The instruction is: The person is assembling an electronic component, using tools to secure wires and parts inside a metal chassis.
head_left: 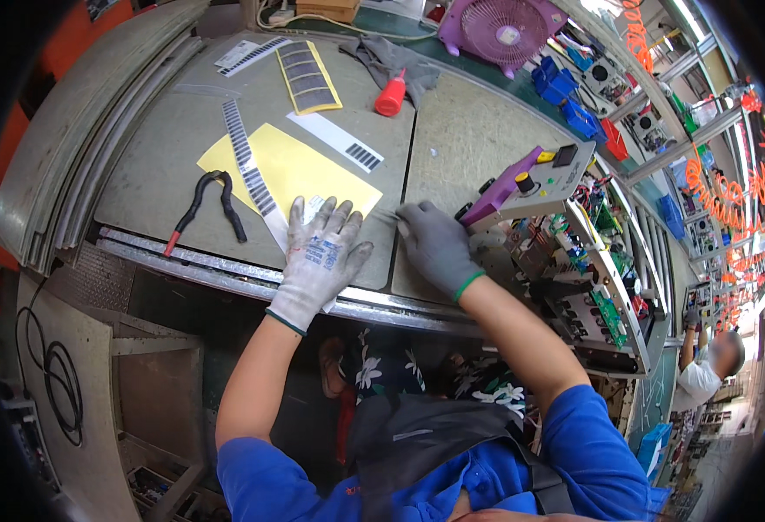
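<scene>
My left hand (323,250), in a pale grey-white glove, lies with fingers apart on the near right part of a yellow sheet (291,165). A small white label (313,207) shows by its fingertips. My right hand (440,250), in a dark grey glove, is just beyond the sheet's right corner. Its fingers are drawn together toward the left; whatever they pinch is too small to make out. Across the yellow sheet runs a long strip of dark labels (245,157). Right of my right hand stands an opened electronic unit (565,222) with a purple front, knobs and exposed circuit boards.
A black U-shaped hand tool (228,207) with a red end lies at the left front edge. Farther back are a label sheet (307,76), a white label strip (339,141), a red bottle (390,96), a grey cloth (387,63) and a purple fan (504,35).
</scene>
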Demonstrator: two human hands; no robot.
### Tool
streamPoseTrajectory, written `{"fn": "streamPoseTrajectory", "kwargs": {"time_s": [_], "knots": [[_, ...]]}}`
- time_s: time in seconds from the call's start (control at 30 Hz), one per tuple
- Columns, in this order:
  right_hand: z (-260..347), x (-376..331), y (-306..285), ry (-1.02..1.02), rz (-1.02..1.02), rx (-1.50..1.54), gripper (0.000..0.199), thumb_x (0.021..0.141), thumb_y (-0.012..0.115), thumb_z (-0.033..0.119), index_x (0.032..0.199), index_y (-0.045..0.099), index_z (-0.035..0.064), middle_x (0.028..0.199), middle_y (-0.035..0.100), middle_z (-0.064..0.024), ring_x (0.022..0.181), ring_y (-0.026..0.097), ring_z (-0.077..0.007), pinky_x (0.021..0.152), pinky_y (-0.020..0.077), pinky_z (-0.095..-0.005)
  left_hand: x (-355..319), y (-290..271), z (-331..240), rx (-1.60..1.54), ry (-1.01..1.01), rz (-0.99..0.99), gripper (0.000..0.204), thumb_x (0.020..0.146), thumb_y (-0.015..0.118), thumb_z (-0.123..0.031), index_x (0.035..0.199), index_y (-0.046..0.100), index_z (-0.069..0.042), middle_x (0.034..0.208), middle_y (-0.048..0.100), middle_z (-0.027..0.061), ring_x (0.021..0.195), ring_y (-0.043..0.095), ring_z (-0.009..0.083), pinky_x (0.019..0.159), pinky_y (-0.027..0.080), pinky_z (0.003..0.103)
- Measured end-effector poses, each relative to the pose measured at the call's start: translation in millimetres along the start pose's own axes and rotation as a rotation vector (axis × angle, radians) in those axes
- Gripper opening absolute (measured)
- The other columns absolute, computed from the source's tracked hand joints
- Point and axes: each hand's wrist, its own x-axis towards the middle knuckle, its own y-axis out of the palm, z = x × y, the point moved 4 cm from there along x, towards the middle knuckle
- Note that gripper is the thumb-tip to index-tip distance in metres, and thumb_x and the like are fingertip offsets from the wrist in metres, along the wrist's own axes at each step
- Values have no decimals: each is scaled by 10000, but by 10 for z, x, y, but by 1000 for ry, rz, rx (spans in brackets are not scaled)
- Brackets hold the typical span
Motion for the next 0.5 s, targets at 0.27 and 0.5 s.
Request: {"fn": "streamPoseTrajectory", "kwargs": {"time_s": [0.27, 0.5], "knots": [[195, 251, -9, -134, -10, -329, 149, 879, 629, 156, 1011, 675, 105, 983, 654, -106, 937, 665, -319, 786, 534, -452, -1, -77, -25, -35, -17, -31, 459, 959, 602, -406, 1332, 657, -143, 1390, 602, 91, 1385, 472, 258, 1220, 137, 586], [143, 289, -14, -214, -3, -309, 173, 870, 640, 172, 1022, 692, 109, 991, 661, -99, 960, 658, -309, 824, 522, -435, 0, -88, -23, -23, -11, -17, 466, 962, 597, -403, 1354, 646, -157, 1398, 595, 88, 1390, 463, 259, 1220, 134, 590]]}}
